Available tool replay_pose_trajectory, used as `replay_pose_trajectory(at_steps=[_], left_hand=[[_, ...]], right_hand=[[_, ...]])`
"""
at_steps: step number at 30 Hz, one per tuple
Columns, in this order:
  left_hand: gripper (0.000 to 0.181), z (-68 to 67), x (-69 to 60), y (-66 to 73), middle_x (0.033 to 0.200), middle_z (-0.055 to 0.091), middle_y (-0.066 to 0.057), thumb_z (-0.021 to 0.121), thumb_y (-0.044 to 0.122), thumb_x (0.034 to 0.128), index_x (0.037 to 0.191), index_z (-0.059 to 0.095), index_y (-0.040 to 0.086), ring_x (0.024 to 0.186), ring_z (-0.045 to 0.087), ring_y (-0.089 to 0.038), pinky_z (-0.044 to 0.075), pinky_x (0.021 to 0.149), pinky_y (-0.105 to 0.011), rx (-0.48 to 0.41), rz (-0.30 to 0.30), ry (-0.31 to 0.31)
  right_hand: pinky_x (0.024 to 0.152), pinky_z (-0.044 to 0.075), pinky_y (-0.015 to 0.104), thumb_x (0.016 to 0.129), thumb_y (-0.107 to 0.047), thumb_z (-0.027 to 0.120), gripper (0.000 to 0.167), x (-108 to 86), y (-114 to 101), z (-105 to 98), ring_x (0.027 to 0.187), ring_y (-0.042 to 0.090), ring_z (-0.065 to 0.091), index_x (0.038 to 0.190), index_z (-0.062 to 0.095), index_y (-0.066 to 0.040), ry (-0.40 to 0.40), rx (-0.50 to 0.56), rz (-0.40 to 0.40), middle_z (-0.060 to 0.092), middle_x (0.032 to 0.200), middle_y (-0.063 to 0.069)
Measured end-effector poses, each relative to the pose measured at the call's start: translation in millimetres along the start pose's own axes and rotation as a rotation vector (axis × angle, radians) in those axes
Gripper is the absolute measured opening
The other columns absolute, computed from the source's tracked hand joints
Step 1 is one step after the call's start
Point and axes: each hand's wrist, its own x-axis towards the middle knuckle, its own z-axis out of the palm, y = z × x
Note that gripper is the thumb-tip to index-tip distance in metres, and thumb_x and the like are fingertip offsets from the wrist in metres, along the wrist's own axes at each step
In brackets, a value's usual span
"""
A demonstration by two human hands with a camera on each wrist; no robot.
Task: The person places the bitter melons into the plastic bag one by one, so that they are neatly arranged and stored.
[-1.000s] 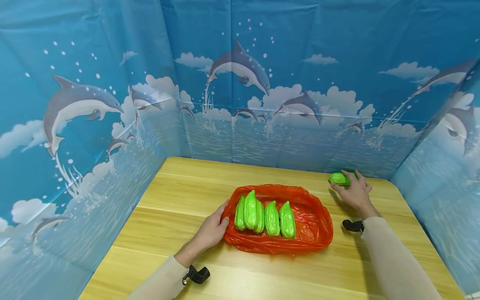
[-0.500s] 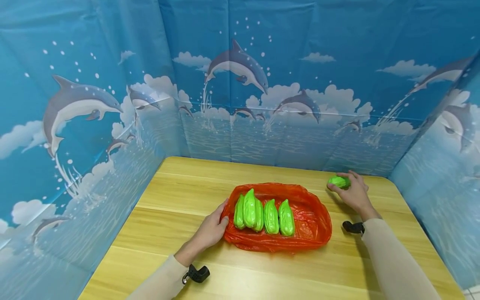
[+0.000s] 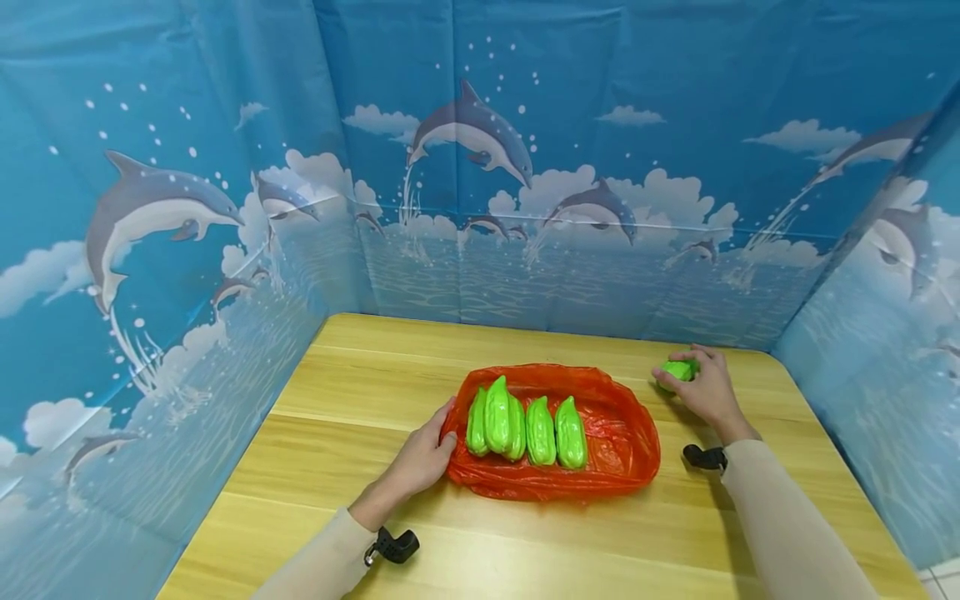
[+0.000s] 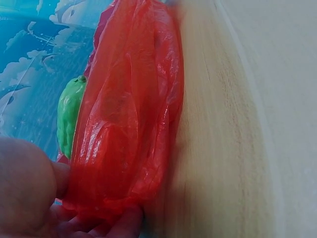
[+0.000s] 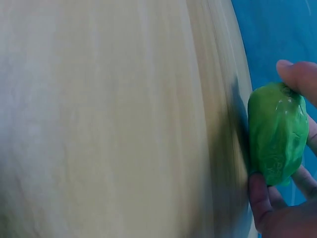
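A red plastic bag, spread into an oval with raised sides, lies mid-table. Several glossy green ridged gourds, like bitter melons, stand side by side in its left part. At its left end my left hand grips the rim, thumb over the edge. The left wrist view shows the bag's side and one gourd past it. Near the back right, my right hand holds another green gourd between thumb and fingers. In the right wrist view this gourd sits between thumb and fingertips.
Light wood tabletop runs under everything. Blue dolphin-print sheets hang close behind the table and along both sides. The table's back edge lies just beyond my right hand. Each wrist wears a black camera mount.
The right hand's fingers have closed further round the gourd, which has shifted slightly and turned more end-on to the head view. The left hand stays on the bag's rim.
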Motion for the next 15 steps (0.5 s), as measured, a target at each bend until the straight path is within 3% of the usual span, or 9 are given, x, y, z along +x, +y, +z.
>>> replay_pose_trajectory(at_steps=[1,8,15], left_hand=[[0.065,0.2,-0.4,0.1,0.18,0.05,-0.029,0.05,0.009,0.1199,0.182,0.033,-0.001,0.164,0.054,-0.05,0.042,0.137,-0.07,0.006,0.0,0.002],[0.066,0.8,0.4,-0.2,0.181,0.05,-0.026,0.049,0.011,0.1213,0.185,0.03,0.004,0.162,0.056,-0.049,0.045,0.136,-0.07,-0.021,-0.023,-0.015],[0.066,2.3,2.0,-4.4,0.182,0.047,-0.027,0.051,0.012,0.1205,0.183,0.032,0.001,0.169,0.047,-0.048,0.037,0.141,-0.067,0.002,-0.008,-0.002]], right_hand=[[0.126,0.036,0.088,0.111,-0.051,0.079,0.077,-0.7,-0.3,-0.2,0.166,0.072,0.021,0.154,0.062,0.009,0.002,-0.002,-0.002,0.015,0.185,0.045],[0.126,0.038,0.087,0.11,-0.05,0.081,0.075,-4.5,-0.8,-1.9,0.167,0.07,0.02,0.152,0.063,0.009,0.003,-0.005,0.001,0.016,0.184,0.046],[0.126,0.036,0.087,0.11,-0.052,0.081,0.076,-7.1,-3.8,-1.8,0.168,0.071,0.017,0.154,0.063,0.008,-0.009,0.012,0.011,0.012,0.185,0.046]])
